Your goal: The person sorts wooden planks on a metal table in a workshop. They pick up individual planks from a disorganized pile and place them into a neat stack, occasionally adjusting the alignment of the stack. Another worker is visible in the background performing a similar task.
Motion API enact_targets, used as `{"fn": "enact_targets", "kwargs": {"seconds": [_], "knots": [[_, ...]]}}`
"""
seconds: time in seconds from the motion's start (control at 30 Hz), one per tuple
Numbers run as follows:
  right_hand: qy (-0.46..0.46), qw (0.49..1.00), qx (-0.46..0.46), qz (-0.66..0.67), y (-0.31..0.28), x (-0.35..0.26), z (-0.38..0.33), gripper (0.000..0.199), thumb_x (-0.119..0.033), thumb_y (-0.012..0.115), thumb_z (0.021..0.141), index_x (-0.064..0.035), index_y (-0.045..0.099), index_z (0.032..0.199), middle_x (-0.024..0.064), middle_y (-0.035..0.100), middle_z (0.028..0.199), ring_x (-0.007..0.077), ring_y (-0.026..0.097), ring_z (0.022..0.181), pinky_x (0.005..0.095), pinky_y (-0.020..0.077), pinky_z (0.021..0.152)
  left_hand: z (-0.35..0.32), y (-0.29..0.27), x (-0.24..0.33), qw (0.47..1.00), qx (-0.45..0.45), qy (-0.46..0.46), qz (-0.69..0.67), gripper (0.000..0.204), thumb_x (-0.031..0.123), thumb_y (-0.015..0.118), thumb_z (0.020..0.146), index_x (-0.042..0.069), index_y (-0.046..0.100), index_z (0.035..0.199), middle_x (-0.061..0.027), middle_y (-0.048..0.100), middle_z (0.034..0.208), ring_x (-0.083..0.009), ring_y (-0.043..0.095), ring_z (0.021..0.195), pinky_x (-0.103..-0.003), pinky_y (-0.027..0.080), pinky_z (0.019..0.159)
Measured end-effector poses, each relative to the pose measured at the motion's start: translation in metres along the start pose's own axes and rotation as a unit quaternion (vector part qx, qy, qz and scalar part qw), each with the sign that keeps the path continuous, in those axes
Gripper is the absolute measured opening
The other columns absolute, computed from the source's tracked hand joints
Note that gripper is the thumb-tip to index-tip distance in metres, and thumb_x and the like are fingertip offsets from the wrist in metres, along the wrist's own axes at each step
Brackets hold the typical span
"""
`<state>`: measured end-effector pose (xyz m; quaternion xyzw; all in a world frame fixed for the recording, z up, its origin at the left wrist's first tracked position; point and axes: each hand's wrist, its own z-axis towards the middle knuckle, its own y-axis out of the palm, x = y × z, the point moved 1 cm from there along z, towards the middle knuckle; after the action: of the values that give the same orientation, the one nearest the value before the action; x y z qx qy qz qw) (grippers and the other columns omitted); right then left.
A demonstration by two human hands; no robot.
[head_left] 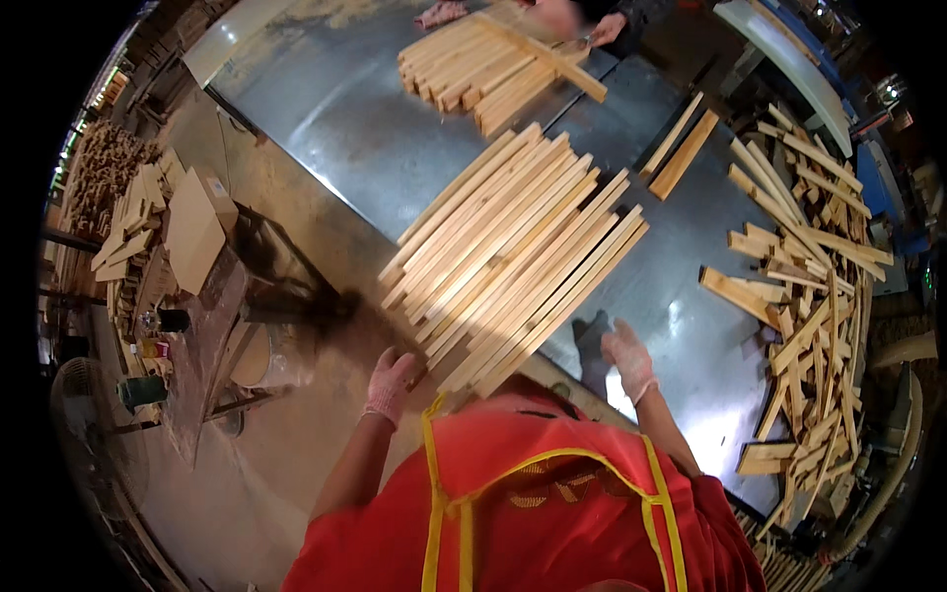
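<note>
A row of long pale wooden strips [518,252] lies side by side on the metal table, their near ends overhanging its front edge. My left hand [393,380], in a light knitted glove, is beside those near ends at the left, its fingers apart; whether it touches a strip I cannot make out. To the right of the row my right hand [629,360], gloved the same way, hovers over bare metal and casts a dark shadow. Its fingers are stretched out and hold nothing.
Across the metal table [335,128], a co-worker's hand [609,30] is by a second batch of strips [493,69]. Two separate wooden pieces [684,155] lie right of my row. A jumbled heap of offcuts [814,296] covers the right side. A fan [94,424] stands at left.
</note>
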<state>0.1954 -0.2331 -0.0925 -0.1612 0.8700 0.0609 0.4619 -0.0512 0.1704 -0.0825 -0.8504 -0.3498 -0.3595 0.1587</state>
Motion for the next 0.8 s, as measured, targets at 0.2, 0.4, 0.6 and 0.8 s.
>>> {"fn": "enact_targets", "kwargs": {"seconds": [0.2,0.4,0.6,0.8], "knots": [[0.001,0.993,0.034,0.111,0.069,-0.011,0.019,0.082,-0.018,0.073,0.096,0.0026,0.031,0.163,0.0051,0.061,0.117,0.0144,0.058,0.096,0.0295,0.0489,0.080,0.020,-0.004,-0.010,0.982,-0.168,-0.073,0.039,0.065,0.030,0.072,0.100,-0.002,0.049,0.152,-0.0109,0.068,0.130,-0.0210,0.063,0.124,-0.033,0.050,0.105],[0.064,0.996,0.043,0.039,0.079,0.000,0.017,0.079,-0.018,0.073,0.095,0.0015,0.036,0.162,0.0084,0.062,0.128,0.0195,0.062,0.105,0.0335,0.0521,0.088,0.063,-0.002,-0.021,0.961,-0.255,-0.107,0.018,0.069,0.044,0.072,0.100,0.002,0.052,0.151,-0.0102,0.067,0.132,-0.0213,0.064,0.119,-0.034,0.049,0.103],[0.090,0.992,0.078,0.032,0.078,0.004,0.009,0.075,-0.020,0.071,0.097,-0.0015,0.039,0.162,0.0113,0.060,0.145,0.0224,0.059,0.122,0.0358,0.0525,0.091,-0.017,0.038,0.028,0.924,-0.331,-0.174,-0.083,0.072,0.059,0.074,0.095,0.009,0.057,0.143,-0.0075,0.060,0.140,-0.0224,0.059,0.122,-0.041,0.048,0.104],[0.063,0.997,0.023,0.033,0.074,0.003,0.008,0.062,-0.019,0.064,0.102,-0.0015,0.046,0.158,0.0056,0.066,0.133,0.0142,0.060,0.100,0.0291,0.0507,0.080,0.018,0.029,-0.004,0.967,-0.209,-0.123,-0.079,0.066,0.054,0.079,0.092,0.008,0.063,0.138,-0.0079,0.068,0.128,-0.0233,0.064,0.117,-0.042,0.051,0.102]]}}
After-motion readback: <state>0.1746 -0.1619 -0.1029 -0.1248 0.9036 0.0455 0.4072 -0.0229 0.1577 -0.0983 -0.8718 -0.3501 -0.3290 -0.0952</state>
